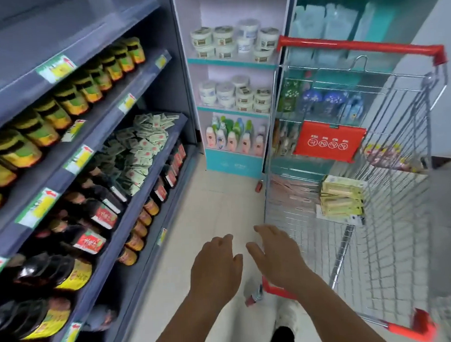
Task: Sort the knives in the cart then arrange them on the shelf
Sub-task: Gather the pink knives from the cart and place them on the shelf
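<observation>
While both hands hover over the aisle floor, neither holds anything: the left hand [215, 264] and right hand [277, 256] are released, fingers spread and relaxed, just left of the cart [393, 241]. Yellow-green flat packets [342, 199], presumably the carded knives though too blurred to confirm, lie stacked on the cart floor toward its far end; a paler pinkish batch [292, 191] lies to their left. The shelves of bottles [97, 215] stand at left. The step in hand appears to be reaching into the cart. Done well, each hand should come over the near rim, lift packets by their card edges, keep like colours together, and avoid snagging the wire mesh.
</observation>
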`<state>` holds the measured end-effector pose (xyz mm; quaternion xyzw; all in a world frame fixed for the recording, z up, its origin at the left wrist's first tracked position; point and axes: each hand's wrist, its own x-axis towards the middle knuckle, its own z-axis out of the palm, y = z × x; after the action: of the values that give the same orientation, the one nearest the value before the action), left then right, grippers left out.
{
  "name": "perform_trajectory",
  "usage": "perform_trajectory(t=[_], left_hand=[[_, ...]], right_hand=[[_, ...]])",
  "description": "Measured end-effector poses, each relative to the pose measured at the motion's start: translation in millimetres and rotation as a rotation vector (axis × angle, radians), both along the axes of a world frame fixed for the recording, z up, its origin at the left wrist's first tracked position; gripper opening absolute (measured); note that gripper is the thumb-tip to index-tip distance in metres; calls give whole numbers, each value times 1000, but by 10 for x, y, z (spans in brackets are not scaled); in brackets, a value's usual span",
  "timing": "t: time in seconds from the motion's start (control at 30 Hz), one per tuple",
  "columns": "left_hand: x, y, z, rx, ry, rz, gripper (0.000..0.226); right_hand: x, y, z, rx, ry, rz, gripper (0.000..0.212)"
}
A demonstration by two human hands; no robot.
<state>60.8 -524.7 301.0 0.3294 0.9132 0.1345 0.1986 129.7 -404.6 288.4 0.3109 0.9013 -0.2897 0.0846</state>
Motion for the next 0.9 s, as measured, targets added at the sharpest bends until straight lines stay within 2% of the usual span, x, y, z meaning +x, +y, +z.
perform_trajectory(t=[0.2, 0.47, 0.9], left_hand=[[134, 1133, -212, -72, -62, -69, 42], [87, 2285, -626, -97, -215, -39, 51], [-420, 3307, -1671, -169, -296, -28, 59]], right_hand=[[232, 1063, -354, -88, -82, -85, 48], [245, 2197, -701, -111, -121, -157, 48], [-286, 3085, -1547, -123, -137, -268, 49]])
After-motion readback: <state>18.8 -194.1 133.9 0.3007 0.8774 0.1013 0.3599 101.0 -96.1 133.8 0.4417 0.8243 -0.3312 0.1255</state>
